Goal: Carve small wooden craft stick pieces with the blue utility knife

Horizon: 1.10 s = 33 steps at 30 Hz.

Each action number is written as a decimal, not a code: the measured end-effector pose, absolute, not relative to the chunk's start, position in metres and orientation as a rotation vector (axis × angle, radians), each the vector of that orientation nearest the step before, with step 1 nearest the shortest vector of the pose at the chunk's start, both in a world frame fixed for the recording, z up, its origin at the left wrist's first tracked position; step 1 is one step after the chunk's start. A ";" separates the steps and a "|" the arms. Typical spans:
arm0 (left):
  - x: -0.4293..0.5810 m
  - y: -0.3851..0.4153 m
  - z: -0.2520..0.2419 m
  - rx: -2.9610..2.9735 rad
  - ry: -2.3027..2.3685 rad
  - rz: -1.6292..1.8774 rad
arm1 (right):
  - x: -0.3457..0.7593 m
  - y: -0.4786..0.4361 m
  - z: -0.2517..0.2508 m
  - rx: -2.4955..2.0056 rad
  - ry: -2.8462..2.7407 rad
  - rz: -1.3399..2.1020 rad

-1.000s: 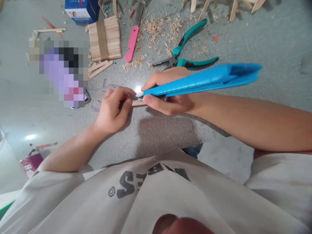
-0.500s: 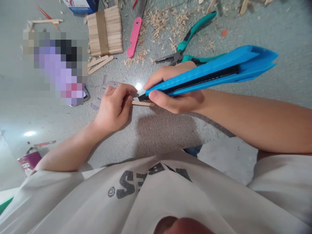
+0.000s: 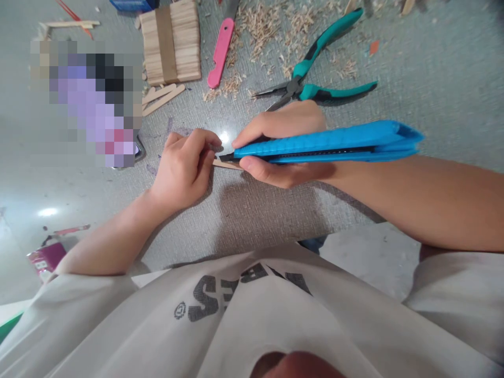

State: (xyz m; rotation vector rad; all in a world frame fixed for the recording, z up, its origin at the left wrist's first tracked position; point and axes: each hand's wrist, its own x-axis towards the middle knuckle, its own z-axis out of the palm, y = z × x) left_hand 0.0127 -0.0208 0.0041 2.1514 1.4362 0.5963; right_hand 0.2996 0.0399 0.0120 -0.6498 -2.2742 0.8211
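Observation:
A blue utility knife (image 3: 334, 142) is gripped in my right hand (image 3: 287, 126), its dark blade pointing left. The blade tip lies at a thin wooden craft stick (image 3: 227, 164) on the table. My left hand (image 3: 183, 165) is closed on the stick's left end, which the fingers hide. The stick's right end passes behind my right thumb. Just beyond my right hand lie teal-handled long-nose pliers (image 3: 293, 86), their jaws apart.
On the grey table (image 3: 189, 226) lie a banded bundle of craft sticks (image 3: 185, 44), several loose sticks (image 3: 163, 100), a pink-handled knife (image 3: 221, 52) and wood shavings (image 3: 258, 26). A pixelated purple object (image 3: 90, 102) is at left; a purple packet (image 3: 51, 260) lies near my left elbow.
The utility knife's rear end has swung down toward my forearm and the knife has rolled slightly. Its blade tip has shifted a little left onto the stick. My left hand stays nearly still.

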 end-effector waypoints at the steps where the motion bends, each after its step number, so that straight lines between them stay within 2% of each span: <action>1: 0.012 -0.021 0.004 2.149 1.433 0.594 | 0.300 0.040 0.012 -0.658 -2.287 0.833; 24: 0.013 -0.021 0.007 2.047 1.425 0.661 | 0.296 0.045 -0.002 -0.459 -2.408 0.478; 33: 0.016 -0.023 0.005 2.040 1.476 0.853 | 0.329 0.061 0.003 -0.746 -2.448 0.576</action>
